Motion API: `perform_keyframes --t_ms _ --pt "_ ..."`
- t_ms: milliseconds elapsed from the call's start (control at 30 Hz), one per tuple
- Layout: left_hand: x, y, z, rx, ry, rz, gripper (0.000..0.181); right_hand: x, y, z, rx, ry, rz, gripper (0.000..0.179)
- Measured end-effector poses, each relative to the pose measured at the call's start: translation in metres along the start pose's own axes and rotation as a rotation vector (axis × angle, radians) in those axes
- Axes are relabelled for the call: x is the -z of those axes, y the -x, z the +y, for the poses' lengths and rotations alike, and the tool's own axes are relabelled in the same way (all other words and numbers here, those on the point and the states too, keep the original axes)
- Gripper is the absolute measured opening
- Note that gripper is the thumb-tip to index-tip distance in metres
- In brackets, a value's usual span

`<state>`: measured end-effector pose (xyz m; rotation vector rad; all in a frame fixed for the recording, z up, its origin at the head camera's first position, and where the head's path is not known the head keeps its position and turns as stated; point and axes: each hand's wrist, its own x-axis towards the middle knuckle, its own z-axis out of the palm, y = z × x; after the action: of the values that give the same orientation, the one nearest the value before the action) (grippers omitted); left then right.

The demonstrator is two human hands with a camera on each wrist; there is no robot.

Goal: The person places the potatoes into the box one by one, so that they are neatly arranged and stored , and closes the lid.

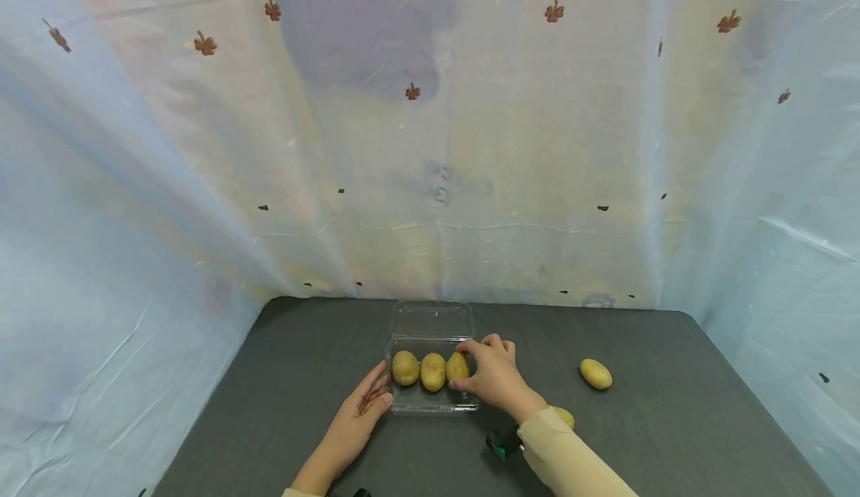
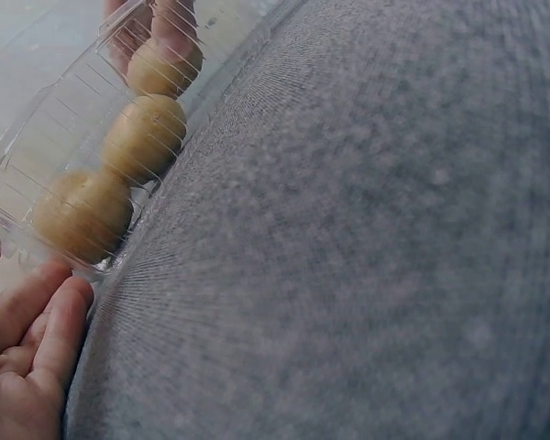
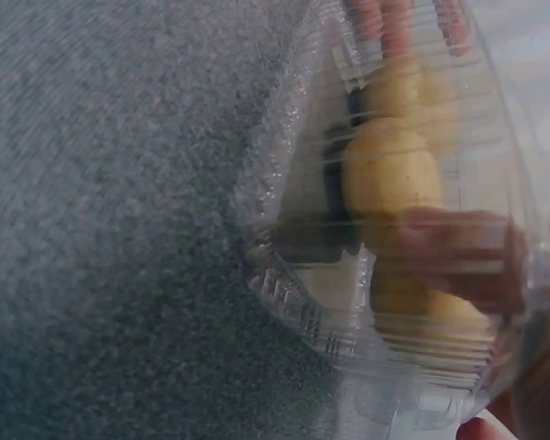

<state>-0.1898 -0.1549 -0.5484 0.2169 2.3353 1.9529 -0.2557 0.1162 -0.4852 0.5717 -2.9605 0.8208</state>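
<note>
At the head view's lower centre, three yellow oval potatoes [image 1: 433, 372] sit inside a clear rectangular plastic box [image 1: 430, 410] on a dark grey table [image 1: 672, 422]; two loose yellow oval potatoes [image 1: 596, 374] lie lower right.

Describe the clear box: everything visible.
The box looks like see-through, thin plastic, with ribbed walls. Its lid stands open on the far side. It sits upright on the dark table, with three potatoes in a row inside. The left grip touches its left side; the right grip reaches in, pinching the rightmost potato.
</note>
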Motion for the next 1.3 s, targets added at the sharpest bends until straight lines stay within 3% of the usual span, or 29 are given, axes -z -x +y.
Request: perform_keyframes --t_ms 300,533,733,933,1100,1300 --pt "0.000 0.000 0.001 -0.007 0.007 -0.004 0.062 0.001 -0.003 -0.007 0.035 0.146 -0.017 0.051" --pt "-0.002 0.002 0.002 0.003 -0.004 -0.001 0.061 -0.003 -0.002 -0.009 0.083 0.305 0.045 0.045" --pt "-0.001 0.001 0.000 0.001 0.005 0.013 0.061 -0.002 0.000 -0.010 0.094 0.343 0.080 0.043" --pt "-0.001 0.000 0.001 0.009 0.005 0.008 0.060 0.007 0.006 -0.010 0.103 0.204 0.115 0.042" --pt "0.000 -0.001 0.000 0.019 -0.008 0.006 0.061 0.024 0.018 -0.004 0.061 0.003 0.144 0.046" --pt "-0.001 -0.001 -0.002 0.025 -0.014 0.018 0.061 0.044 0.035 0.013 -0.011 -0.123 0.126 0.051"
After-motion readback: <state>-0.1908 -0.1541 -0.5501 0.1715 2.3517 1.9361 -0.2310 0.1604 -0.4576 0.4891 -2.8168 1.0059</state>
